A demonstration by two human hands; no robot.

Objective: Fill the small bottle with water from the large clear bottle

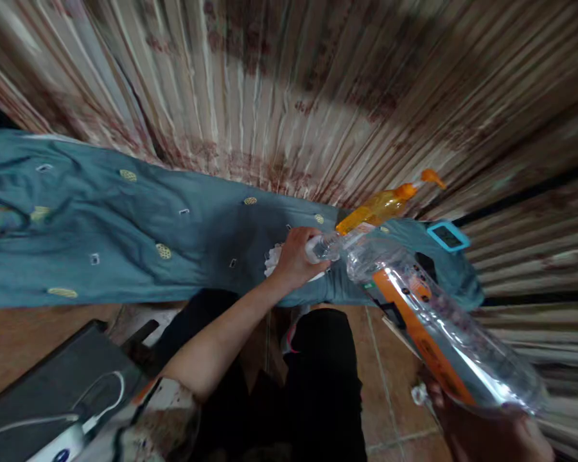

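My left hand (296, 256) is closed around a small clear plastic bottle (326, 248) above the teal cloth. At the lower right my right hand (491, 427) grips a large clear plastic bottle (443, 327) with an orange label near its base. That large bottle is tilted, its narrower end up beside the small bottle. Whether the two touch I cannot tell. A white crumpled item (272, 260) lies beneath my left hand, partly hidden. Just behind the bottles is a pump bottle (378, 208) of orange liquid.
The teal patterned cloth (207, 218) covers a long surface, backed by a pleated curtain (250, 96). A blue-framed device (447, 236) sits at its right end. On the lower left are a dark grey surface (38, 378) and a white charger (60, 446) with a cable.
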